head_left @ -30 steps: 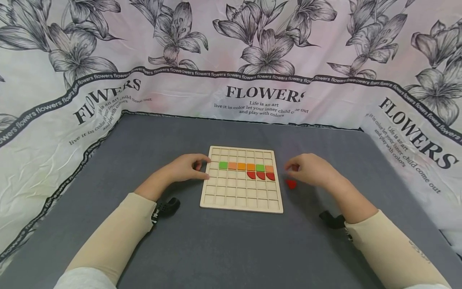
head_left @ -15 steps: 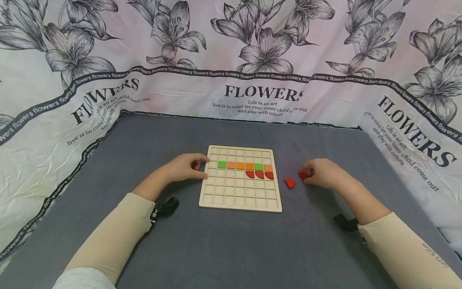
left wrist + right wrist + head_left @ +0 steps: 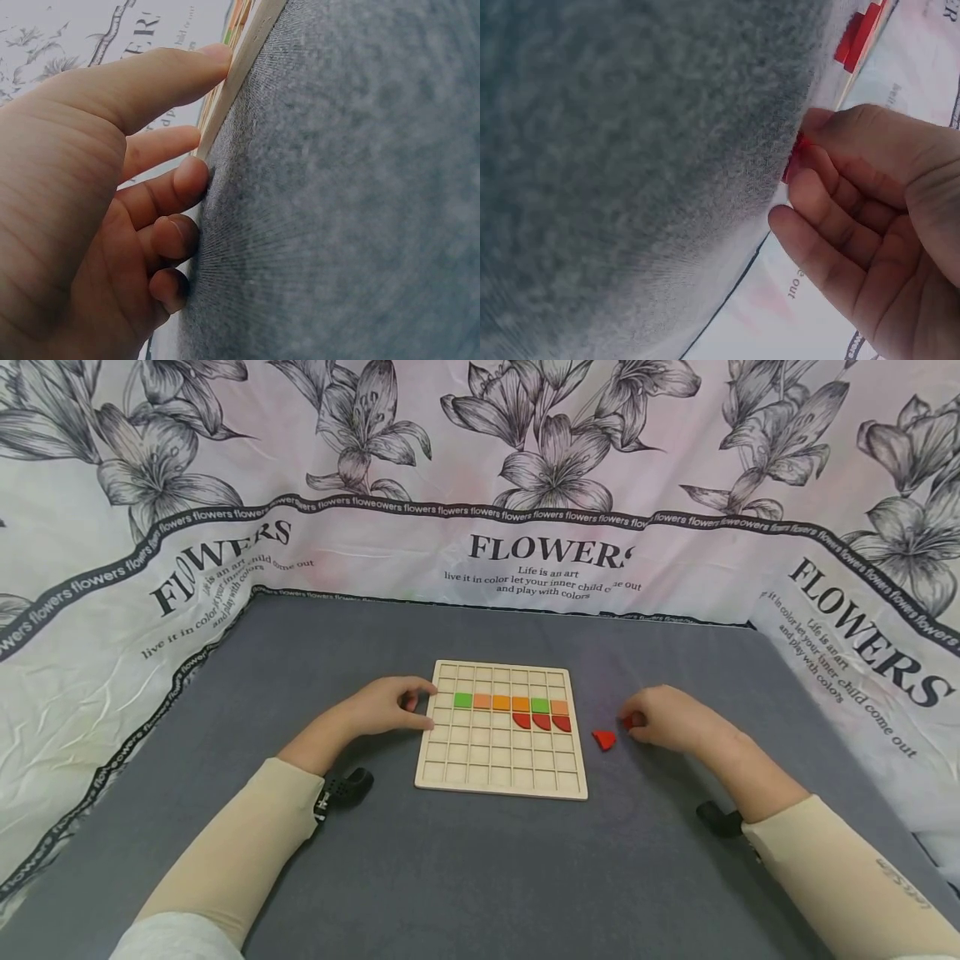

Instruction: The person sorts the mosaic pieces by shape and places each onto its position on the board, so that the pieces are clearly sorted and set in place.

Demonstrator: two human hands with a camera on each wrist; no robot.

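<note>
A light wooden grid board (image 3: 502,768) lies on the grey tabletop. One of its rows holds green, peach and orange square tiles (image 3: 501,702); below their right end sit red quarter-circle tiles (image 3: 541,721). My left hand (image 3: 382,706) touches the board's left edge with thumb and index finger spread apart, and in the left wrist view its other fingers are bent beside that edge. Right of the board, my right hand (image 3: 667,718) pinches a red tile (image 3: 793,159) at the table surface, mostly hidden by the fingers. Between board and right hand lies a loose red tile (image 3: 603,740).
A floral-printed white cloth (image 3: 555,560) with dark lettering hangs around the back and sides of the grey table (image 3: 480,877). Black wrist straps with cameras sit at both wrists.
My right hand has moved right, from above the loose red tile to a second red tile, and has its fingertips round it. The left hand and board stay put.
</note>
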